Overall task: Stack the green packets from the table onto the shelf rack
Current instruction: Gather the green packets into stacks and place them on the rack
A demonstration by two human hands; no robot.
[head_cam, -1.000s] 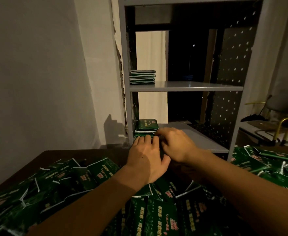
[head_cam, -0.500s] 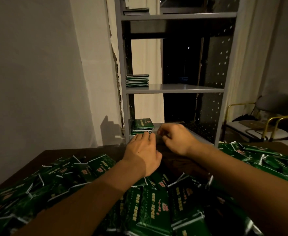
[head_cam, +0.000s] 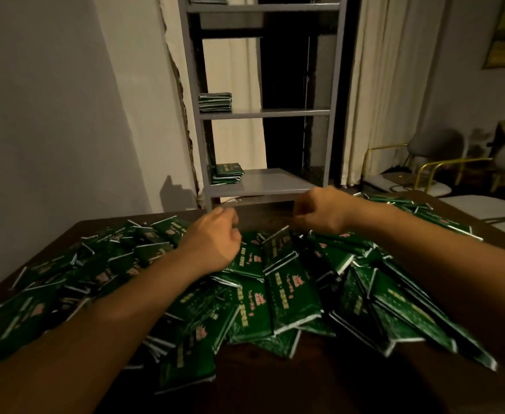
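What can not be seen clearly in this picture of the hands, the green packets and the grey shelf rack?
- Head view: whether the left hand or right hand holds anything; the fingers curl away and are motion-blurred.
- The printed text on the pile of green foil packets: too blurred to read.
- The top shelf of the grey metal shelf rack: cut off by the upper edge.
- The packet count in the shelf stacks: too small.
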